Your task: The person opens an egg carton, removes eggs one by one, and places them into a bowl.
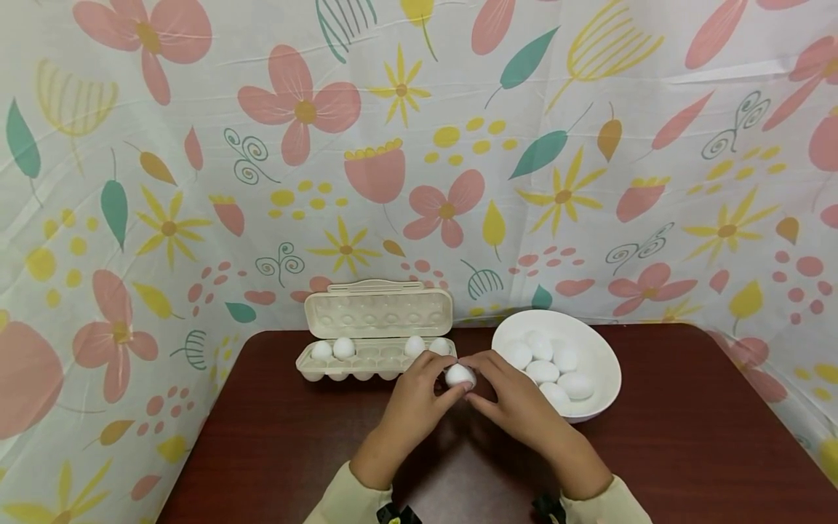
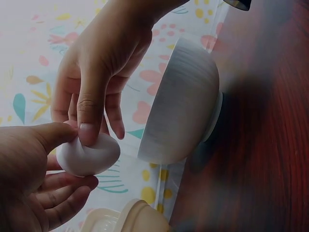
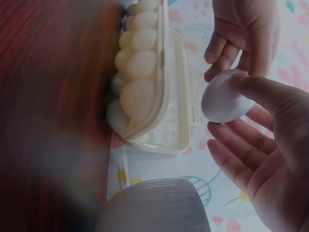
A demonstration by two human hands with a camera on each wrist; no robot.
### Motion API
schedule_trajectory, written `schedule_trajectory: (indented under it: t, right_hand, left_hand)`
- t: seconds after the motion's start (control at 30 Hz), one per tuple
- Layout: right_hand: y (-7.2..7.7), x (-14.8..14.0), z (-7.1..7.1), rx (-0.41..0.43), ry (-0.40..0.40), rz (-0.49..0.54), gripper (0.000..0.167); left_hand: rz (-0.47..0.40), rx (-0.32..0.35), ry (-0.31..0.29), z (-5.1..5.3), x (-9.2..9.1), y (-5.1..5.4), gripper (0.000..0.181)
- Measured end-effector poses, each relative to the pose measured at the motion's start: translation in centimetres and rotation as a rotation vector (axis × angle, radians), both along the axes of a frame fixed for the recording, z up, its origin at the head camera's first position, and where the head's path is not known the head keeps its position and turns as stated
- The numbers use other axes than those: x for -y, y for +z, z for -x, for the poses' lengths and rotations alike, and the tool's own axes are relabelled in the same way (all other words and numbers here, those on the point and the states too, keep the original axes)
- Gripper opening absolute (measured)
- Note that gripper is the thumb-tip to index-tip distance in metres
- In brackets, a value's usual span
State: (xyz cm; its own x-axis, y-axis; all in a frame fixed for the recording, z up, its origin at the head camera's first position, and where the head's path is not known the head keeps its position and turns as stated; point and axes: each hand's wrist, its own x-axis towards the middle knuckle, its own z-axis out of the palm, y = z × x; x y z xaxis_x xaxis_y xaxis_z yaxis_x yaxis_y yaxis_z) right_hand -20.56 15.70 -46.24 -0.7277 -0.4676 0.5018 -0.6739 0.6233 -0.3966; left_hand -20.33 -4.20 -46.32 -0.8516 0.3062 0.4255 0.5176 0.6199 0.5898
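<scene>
One white egg point(image 1: 460, 376) is held above the table between both hands, in front of the gap between carton and bowl. My left hand point(image 1: 415, 393) pinches it from the left, thumb on the near side. From the other side my right hand point(image 1: 517, 400) grips the same egg point(image 3: 226, 96) between thumb and fingers. Behind the left hand stands an open cream egg carton point(image 1: 378, 316), with two eggs at its left end and two towards its right. A white bowl point(image 1: 605, 356) with several eggs point(image 1: 543, 372) stands beside the right hand.
Carton and bowl stand near the back edge of a dark red-brown table point(image 1: 281, 444). A flower-printed cloth point(image 1: 419, 145) hangs right behind them. The carton's lid is raised towards the cloth.
</scene>
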Motion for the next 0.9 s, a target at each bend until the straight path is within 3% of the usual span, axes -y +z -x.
schedule_trajectory:
  t: [0.5, 0.67, 0.9]
  right_hand:
    - [0.3, -0.7, -0.1, -0.043, -0.016, 0.015, 0.044]
    - [0.0, -2.1, -0.4, -0.075, -0.08, 0.029, 0.048]
    - [-0.1, -4.7, -0.7, -0.097, -0.137, 0.023, 0.049]
  left_hand:
    - [-0.014, -0.042, 0.007, 0.0, 0.2, 0.1, 0.044]
    - [-0.056, -0.03, 0.064, 0.3, 1.1, 0.2, 0.038]
    - [-0.066, -0.081, 0.156, 1.1, 3.4, -0.2, 0.03]
